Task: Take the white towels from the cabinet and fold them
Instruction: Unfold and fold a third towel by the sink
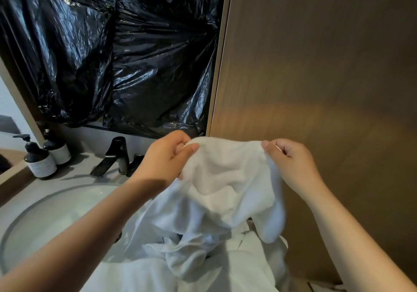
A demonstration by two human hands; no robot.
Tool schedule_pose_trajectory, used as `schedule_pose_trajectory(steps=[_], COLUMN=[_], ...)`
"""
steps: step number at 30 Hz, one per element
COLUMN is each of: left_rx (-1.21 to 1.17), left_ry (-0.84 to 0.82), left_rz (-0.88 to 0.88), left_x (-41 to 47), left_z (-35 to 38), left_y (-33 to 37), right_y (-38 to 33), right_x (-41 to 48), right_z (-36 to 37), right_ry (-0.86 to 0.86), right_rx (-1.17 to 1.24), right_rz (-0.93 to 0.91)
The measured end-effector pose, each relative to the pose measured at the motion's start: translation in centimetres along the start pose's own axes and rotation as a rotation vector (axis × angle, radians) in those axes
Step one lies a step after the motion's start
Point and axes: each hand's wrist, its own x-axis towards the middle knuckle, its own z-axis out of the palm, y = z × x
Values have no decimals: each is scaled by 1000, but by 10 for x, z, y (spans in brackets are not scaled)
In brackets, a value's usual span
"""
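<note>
We hold one white towel (pixel 225 179) up before the wooden cabinet panel (pixel 316 66). The left hand (pixel 167 154) and right hand (pixel 291 163) are set apart, each grip pinching the top edge between thumb and curled fingers, probably so the cloth hangs open and we can find its corners for a first fold. Its lower part sags onto the heap of white towels (pixel 203 271) on the bench at the round sink (pixel 45 224), near to hand for folding in turn.
</note>
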Motion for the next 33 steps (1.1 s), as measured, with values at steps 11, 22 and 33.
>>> schedule_pose_trajectory(steps=[11,22,33], left_rx=[-14,-110,-142], left_ry=[338,-87,-319], left_rz=[351,187,-116], left_x=[40,11,-59], left_z=[-18,25,63], left_y=[71,41,-35], right_y=[-64,7,28], right_x=[27,-2,-79], right_z=[-25,-17,14], right_ry=[306,90,-166], right_rx=[236,-235,-28], right_rz=[-189,104,269])
